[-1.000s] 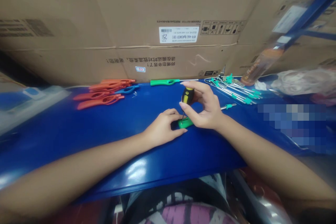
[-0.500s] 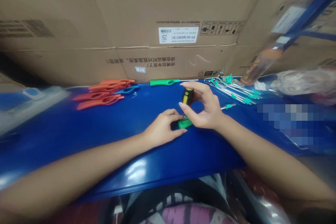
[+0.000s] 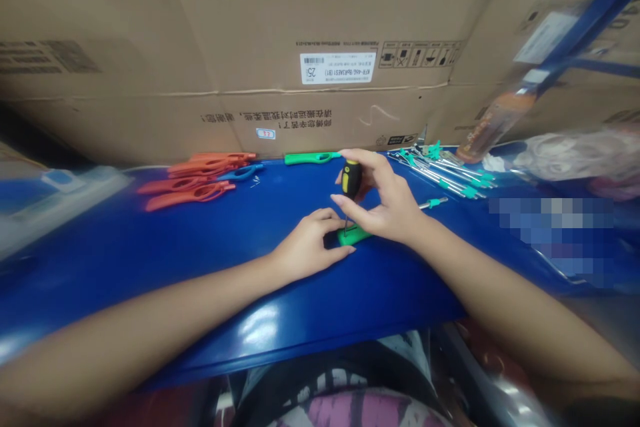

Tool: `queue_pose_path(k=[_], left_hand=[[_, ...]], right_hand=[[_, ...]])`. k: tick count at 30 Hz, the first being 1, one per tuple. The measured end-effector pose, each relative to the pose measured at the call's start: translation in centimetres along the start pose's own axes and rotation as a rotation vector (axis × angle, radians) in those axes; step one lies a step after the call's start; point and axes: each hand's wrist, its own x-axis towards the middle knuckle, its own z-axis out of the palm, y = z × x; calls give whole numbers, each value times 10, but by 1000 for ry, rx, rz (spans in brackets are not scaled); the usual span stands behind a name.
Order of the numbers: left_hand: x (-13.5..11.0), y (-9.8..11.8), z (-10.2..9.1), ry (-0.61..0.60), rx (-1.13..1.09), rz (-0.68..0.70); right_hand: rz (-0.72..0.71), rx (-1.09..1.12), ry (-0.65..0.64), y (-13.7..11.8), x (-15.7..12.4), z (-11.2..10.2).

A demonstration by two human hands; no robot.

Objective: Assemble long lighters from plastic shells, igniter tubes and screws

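Upright in my right hand (image 3: 385,197) is a black-and-yellow screwdriver (image 3: 351,179), its handle between thumb and fingers. Its thin shaft points down onto the end of a green lighter handle (image 3: 354,235) lying on the blue table. My left hand (image 3: 313,243) is curved around that same end, thumb on the near side and fingers on the far side, steadying it. The right hand covers the middle of the green lighter; a metal rod with a teal piece (image 3: 434,203) shows beyond it.
Orange lighter handles (image 3: 187,195) and a blue one (image 3: 244,172) lie at the left. Another green lighter (image 3: 310,157) rests by the cardboard box (image 3: 225,47). Several metal rods with teal ends (image 3: 445,177) are piled at the right, near an orange bottle (image 3: 497,125).
The screwdriver handle has shifted slightly left and stands a little straighter, and my right hand's fingers have moved with it. My left hand and the green lighter stay in place.
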Motion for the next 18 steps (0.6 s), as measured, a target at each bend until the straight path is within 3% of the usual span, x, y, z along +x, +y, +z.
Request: queue_pose_path(k=[4,9,11,15,18], left_hand=[[0,2,-1,6,-2,5],[0,2,-1,1,-5,-11],[0,2,-1,-1,-3,-13],[0,3,-1,0,-6,-4],[0,2,-1,1,3,-6]], right_hand=[[-2,93,-30,-1,2,-3],[-72,-148,131,0,3,-2],[-113,-185,140,-2,4,-3],[-41,-5,49,-8,5,-5],[0,55,78,-7,5,-5]])
